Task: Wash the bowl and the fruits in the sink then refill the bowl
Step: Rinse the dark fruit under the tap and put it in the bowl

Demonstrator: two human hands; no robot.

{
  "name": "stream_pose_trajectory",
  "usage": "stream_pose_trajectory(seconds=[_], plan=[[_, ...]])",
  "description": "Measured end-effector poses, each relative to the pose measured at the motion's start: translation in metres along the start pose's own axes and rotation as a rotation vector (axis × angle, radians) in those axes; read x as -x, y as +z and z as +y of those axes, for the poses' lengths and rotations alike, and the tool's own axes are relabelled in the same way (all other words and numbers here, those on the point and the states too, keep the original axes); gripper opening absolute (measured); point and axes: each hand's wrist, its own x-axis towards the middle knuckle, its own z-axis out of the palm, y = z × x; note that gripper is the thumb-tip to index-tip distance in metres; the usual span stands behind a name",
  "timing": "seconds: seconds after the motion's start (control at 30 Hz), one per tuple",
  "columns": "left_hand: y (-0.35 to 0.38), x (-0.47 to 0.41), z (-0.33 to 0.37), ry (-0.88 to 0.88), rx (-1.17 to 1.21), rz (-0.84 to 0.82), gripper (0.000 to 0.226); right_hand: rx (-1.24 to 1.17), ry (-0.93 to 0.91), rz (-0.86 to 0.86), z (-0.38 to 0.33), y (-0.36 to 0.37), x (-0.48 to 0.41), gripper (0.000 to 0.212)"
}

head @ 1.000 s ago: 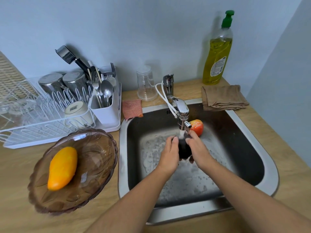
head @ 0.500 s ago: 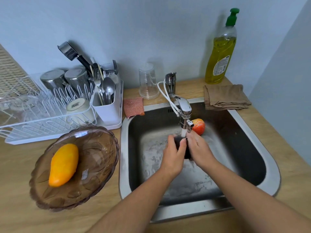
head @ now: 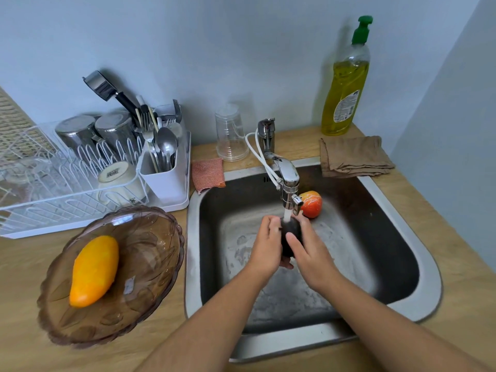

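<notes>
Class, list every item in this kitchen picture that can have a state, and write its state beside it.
Tap, running.
Dark fruit, held under the stream.
Left hand, curled round the dark fruit.
Right hand, curled round the dark fruit.
Red fruit, lying in the sink.
Mango, lying in the bowl.
Glass, upside down.
Soap bottle, upright, mostly full.
Cloth, folded.

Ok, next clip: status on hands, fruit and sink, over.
Left hand and right hand both grip the dark fruit under the running tap. Red fruit lies in the sink; mango in the bowl on the counter. Nothing seen in the way.
</notes>
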Motion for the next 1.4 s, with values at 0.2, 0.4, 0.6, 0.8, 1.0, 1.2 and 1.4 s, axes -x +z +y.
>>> stream_pose_trajectory(seconds=[0.2,0.4,0.6,0.8,1.0,1.2,1.4], plan=[[0.013,0.009,-0.017,0.183,-0.128,-0.090,0.027,-0.214,0.144,0.119,0.002,-0.010,-0.024,0.031],[0.011,-0.007,-0.016,0.064,-0.036,0.178,0.038,0.224,-0.222,0.092,0.002,-0.002,-0.004,0.041],[0.005,0.011,-0.028,0.382,-0.437,0.078,0.036,-0.299,0.518,0.012,-0.014,-0.010,-0.031,0.038],[0.000,-0.003,-0.006,-0.015,-0.183,0.025,0.052,0.213,-0.159,0.066,-0.006,-0.012,-0.010,0.025],[-0.002,0.012,-0.021,0.320,-0.396,-0.018,0.036,-0.307,0.586,-0.060,-0.021,-0.018,-0.029,0.035],[0.001,0.006,-0.004,0.105,-0.161,-0.002,0.036,-0.149,0.039,0.049,-0.018,-0.014,-0.017,0.028],[-0.004,0.007,-0.020,0.335,-0.329,-0.052,0.040,-0.275,0.463,-0.093,-0.025,-0.022,-0.026,0.035]])
